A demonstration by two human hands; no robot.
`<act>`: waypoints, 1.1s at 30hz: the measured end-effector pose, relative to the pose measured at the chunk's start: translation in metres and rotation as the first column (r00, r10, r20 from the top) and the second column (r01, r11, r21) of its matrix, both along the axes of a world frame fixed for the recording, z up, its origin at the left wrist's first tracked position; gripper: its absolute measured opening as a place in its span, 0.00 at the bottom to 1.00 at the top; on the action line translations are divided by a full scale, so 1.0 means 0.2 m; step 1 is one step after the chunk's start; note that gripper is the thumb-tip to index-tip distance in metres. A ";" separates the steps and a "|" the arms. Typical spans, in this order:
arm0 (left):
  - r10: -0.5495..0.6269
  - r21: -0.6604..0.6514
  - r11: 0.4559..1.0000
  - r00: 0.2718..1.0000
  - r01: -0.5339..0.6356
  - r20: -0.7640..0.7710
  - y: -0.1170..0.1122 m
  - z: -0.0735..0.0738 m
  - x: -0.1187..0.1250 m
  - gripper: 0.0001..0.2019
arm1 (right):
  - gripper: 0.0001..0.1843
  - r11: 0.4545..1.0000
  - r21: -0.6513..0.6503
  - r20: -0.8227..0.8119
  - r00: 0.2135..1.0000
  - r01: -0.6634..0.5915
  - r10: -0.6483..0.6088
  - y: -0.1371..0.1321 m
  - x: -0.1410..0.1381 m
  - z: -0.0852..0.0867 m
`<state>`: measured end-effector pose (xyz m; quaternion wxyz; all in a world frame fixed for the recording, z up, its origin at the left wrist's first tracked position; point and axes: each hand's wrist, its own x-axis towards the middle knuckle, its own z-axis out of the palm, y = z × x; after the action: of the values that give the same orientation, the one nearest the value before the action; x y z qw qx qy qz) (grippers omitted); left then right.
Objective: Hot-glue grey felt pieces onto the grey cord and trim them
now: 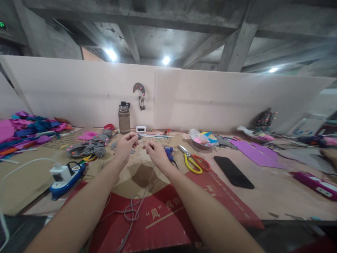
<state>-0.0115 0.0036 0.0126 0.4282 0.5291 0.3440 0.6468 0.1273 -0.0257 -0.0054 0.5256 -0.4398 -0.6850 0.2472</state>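
My left hand [124, 147] is raised over the table, thumb and fingers pinched on a small grey piece [139, 136] that looks like felt. Just right of it, my right hand [157, 153] is closed in a pinch at a grey cord [142, 201]. The cord runs down from that hand and lies in loose loops over the red printed sheet [168, 230]. Little grey scraps lie around my left hand. Behind my right hand, a blue glue gun [169, 151] is partly covered. Scissors [193, 163] with yellow and orange handles rest to the right.
A black phone [233, 172] and purple sheets [254, 153] lie to the right. Left are a blue power strip [67, 180], a grey felt heap [96, 147] and colourful fabric [39, 126]. A bottle [124, 119] stands by the white partition. Another person's hand [329, 156] shows far right.
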 end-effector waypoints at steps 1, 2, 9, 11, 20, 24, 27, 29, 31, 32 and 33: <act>0.024 0.003 1.000 0.999 -0.024 0.030 0.02 0.00 -0.01 0.10 | 0.12 1.000 0.006 -0.001 1.000 -0.021 0.021 -0.01 0.00 0.01; 0.045 0.001 0.999 0.997 -0.045 0.062 0.03 0.00 -0.03 0.11 | 0.12 0.999 0.015 -0.001 0.999 -0.043 0.043 -0.02 -0.01 0.01; 0.144 -0.112 0.987 0.927 -0.112 0.346 0.09 0.03 -0.12 0.11 | 0.12 0.982 0.074 0.147 0.976 -0.172 0.160 -0.12 -0.09 0.09; 0.156 -0.141 0.984 0.898 -0.107 0.412 0.10 0.04 -0.15 0.10 | 0.11 0.969 0.083 0.213 0.954 -0.232 0.210 -0.17 -0.12 0.12; 0.090 -0.147 0.989 0.857 -0.017 0.508 0.13 0.03 -0.17 0.11 | 0.18 0.985 0.081 0.422 0.900 -0.154 0.106 -0.25 0.00 0.24; 0.056 -0.135 0.991 0.851 0.017 0.521 0.12 0.04 -0.15 0.12 | 0.19 0.901 0.022 0.657 0.673 0.433 -0.339 -0.16 0.22 0.21; 0.047 -0.120 0.993 0.861 0.016 0.506 0.10 0.05 -0.14 0.12 | 0.24 0.816 -0.043 0.795 0.514 0.576 -0.321 -0.11 0.31 0.12; 0.031 -0.112 0.993 0.874 0.027 0.486 0.08 0.06 -0.14 0.13 | 0.25 0.803 -0.088 0.817 0.504 0.590 -0.280 -0.06 0.33 0.04; 0.022 -0.117 0.992 0.886 0.037 0.462 0.07 0.06 -0.13 0.14 | 0.24 0.798 -0.112 0.820 0.509 0.592 -0.262 -0.02 0.31 -0.02; 0.022 -0.124 0.992 0.895 0.038 0.446 0.07 0.05 -0.13 0.14 | 0.23 0.795 -0.124 0.818 0.515 0.594 -0.257 0.01 0.31 -0.05; 0.019 -0.130 0.991 0.905 0.040 0.425 0.06 0.05 -0.12 0.15 | 0.21 0.791 -0.137 0.815 0.522 0.596 -0.252 0.03 0.30 -0.07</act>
<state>-0.0356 0.0163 0.0224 0.5311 0.3471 0.2830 0.7193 0.1872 -0.0197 -0.0189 0.1301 -0.7555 -0.6412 0.0336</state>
